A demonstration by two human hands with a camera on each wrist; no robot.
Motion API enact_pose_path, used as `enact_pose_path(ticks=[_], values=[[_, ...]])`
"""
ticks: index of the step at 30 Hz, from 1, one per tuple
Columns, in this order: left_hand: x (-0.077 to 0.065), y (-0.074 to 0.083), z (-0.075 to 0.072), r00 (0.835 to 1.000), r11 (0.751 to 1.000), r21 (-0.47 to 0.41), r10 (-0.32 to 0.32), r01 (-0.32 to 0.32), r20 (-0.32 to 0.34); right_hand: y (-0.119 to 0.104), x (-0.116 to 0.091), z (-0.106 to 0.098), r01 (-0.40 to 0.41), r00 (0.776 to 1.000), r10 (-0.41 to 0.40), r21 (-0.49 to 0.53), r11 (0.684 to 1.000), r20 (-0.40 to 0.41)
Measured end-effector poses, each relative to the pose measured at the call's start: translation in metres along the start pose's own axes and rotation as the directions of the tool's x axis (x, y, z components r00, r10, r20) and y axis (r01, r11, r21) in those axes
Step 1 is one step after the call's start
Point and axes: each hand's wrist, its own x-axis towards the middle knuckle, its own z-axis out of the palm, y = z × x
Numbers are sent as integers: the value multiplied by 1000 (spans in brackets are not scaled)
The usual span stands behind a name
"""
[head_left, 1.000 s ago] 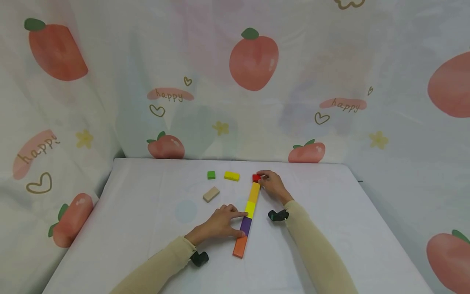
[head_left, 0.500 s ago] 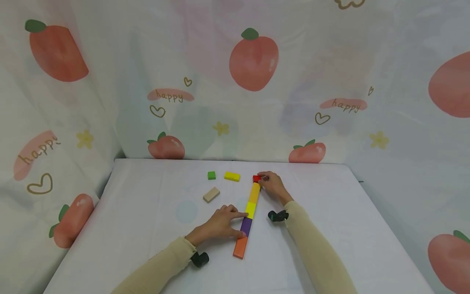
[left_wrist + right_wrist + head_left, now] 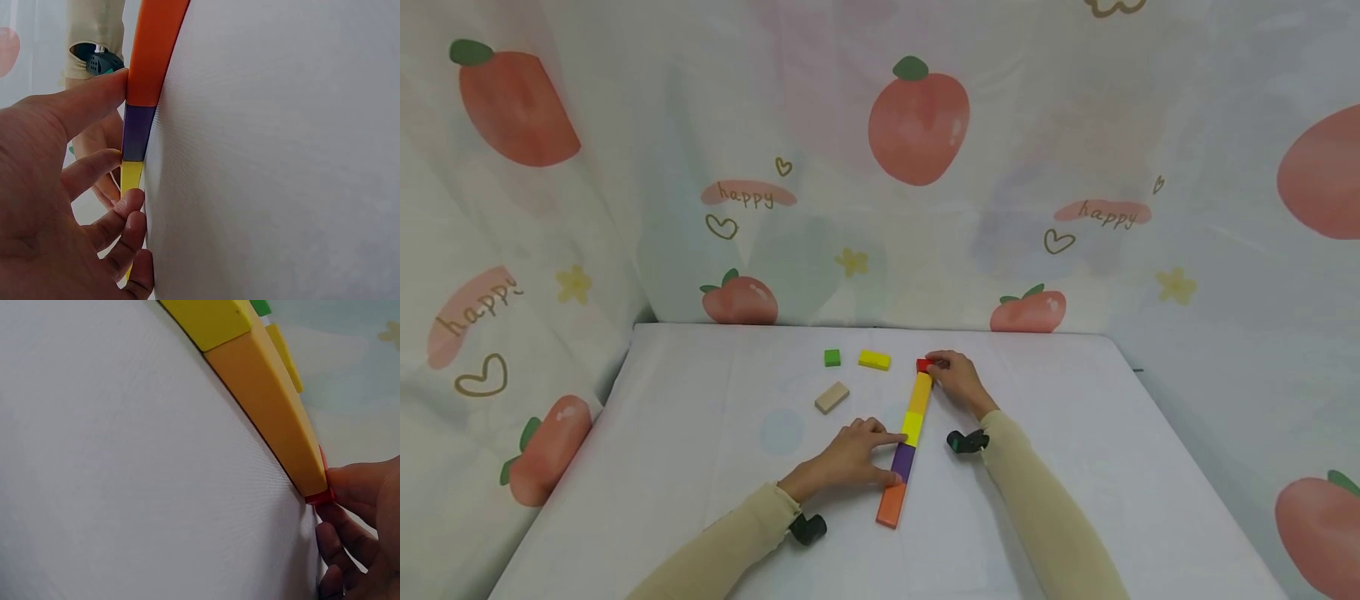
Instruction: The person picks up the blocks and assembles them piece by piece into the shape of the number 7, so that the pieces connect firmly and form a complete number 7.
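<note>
A straight row of wooden blocks slants away across the table: an orange block (image 3: 890,506) nearest, then a purple block (image 3: 904,460), a yellow block (image 3: 913,423) and a light orange block (image 3: 921,393). At its far end sits a red block (image 3: 922,365), pinched between thumb and fingers of my right hand (image 3: 957,380); in the right wrist view it meets the light orange block's end. My left hand (image 3: 850,454) lies along the row's left side. Its thumb touches near the orange-purple joint, its straight index finger touches the yellow block, and the other fingers rest against the row's side.
Left of the row's far end lie a green block (image 3: 832,357), another yellow block (image 3: 874,360) and a plain wood block (image 3: 832,397). The white-covered table (image 3: 1075,467) ends at a patterned cloth backdrop (image 3: 917,250).
</note>
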Motion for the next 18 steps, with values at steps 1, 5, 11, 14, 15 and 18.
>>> enact_pose_path(ticks=[1,5,11,14,15,18], values=[[0,0,0,1000,1000,2,0,0,-1,0,0,0,5,1000,-5,-1,1000,0],[1,0,-1,1000,1000,-1,2,-2,-1,1,0,-1,12,1000,-12,2,1000,1],[0,1,-2,1000,1000,-4,4,-4,3,2,0,0,1,1000,-1,11,1000,0],[-1,2,-3,1000,1000,-5,0,0,2,2,0,-1,7,1000,-7,20,1000,1],[-1,2,-3,1000,1000,-8,0,0,2,2,0,-1,10,1000,-10,24,1000,2],[-1,2,-2,1000,1000,-12,-4,4,4,3,-2,-2,3,1000,-3,38,999,2]])
